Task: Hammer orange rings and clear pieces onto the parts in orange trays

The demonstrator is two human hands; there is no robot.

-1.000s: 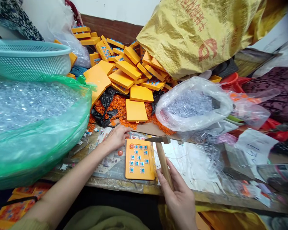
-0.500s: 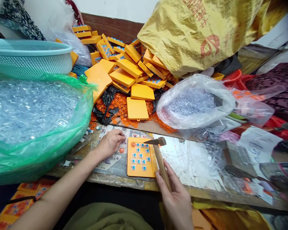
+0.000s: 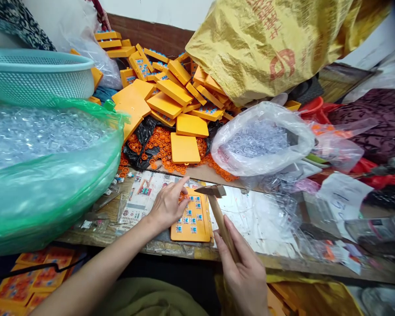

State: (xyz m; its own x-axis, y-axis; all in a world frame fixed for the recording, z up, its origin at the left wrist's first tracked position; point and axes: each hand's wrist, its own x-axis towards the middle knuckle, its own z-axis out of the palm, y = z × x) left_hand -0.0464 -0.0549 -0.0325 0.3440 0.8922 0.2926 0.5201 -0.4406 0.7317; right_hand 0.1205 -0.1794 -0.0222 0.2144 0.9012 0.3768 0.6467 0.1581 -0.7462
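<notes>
On the bench before me lies a flat orange panel [image 3: 202, 235] studded with several small blue-centred switches [image 3: 189, 213]. Over its upper left corner, my left hand [image 3: 169, 202] is closed in a pinch, the index finger raised. A small orange cap [image 3: 183, 196] shows at its fingertips, mostly hidden by them. My right hand [image 3: 242, 267] is wrapped round the wooden handle of a hammer [image 3: 223, 228]. The hammer's metal head hangs above the panel's upper right edge, its pointed end toward my left hand.
Beyond the bench rises a pile of orange panels [image 3: 166, 105] above loose orange caps [image 3: 161, 142]. A green bag of clear pieces [image 3: 59, 193] bulges at left, beneath a blue basket [image 3: 69, 79]. A white bag of clear pieces [image 3: 263, 145] stands at right, near a yellow sack [image 3: 260, 52].
My left hand has moved right, from the printed sheet beside the panel to the panel's upper left corner. The right hand keeps the hammer in nearly the same place.
</notes>
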